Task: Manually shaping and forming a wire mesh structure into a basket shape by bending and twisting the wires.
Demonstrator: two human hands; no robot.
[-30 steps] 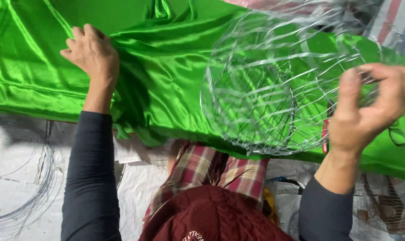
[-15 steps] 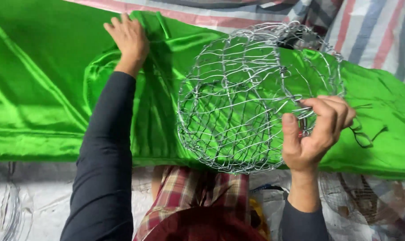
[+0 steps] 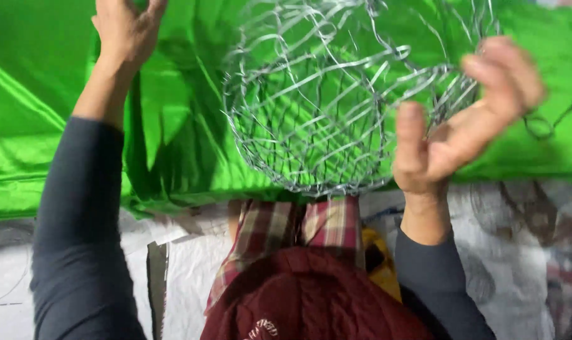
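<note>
At the left, a dark grey sleeve (image 3: 78,220) is seen reaching up to the left hand (image 3: 125,31), which is laid flat, palm down and fingers spread, on the shiny green fabric (image 3: 34,113); nothing is gripped by it, and its fingertips are cut off by the top edge of the view. The fabric is spread across the whole upper part of the view, and deep folds are gathered in it just right of the left forearm. Right of the middle, a rounded wire mesh basket (image 3: 323,107) of thin silver wire is seen over the fabric, its open weave letting the green show through and its lower rim reaching down to the fabric's near edge. At its right side the basket is met by the right hand (image 3: 462,132), which is blurred: the thumb is raised beside the rim and the fingers are opened wide and curved, so the hand appears loosely open against the wire rather than closed on it; whether any wire is actually pinched cannot be told. Below the basket, plaid red cloth (image 3: 292,233) and a dark red knitted cap (image 3: 311,296) are seen, lying over a pale, whitish floor covering (image 3: 185,264).
</note>
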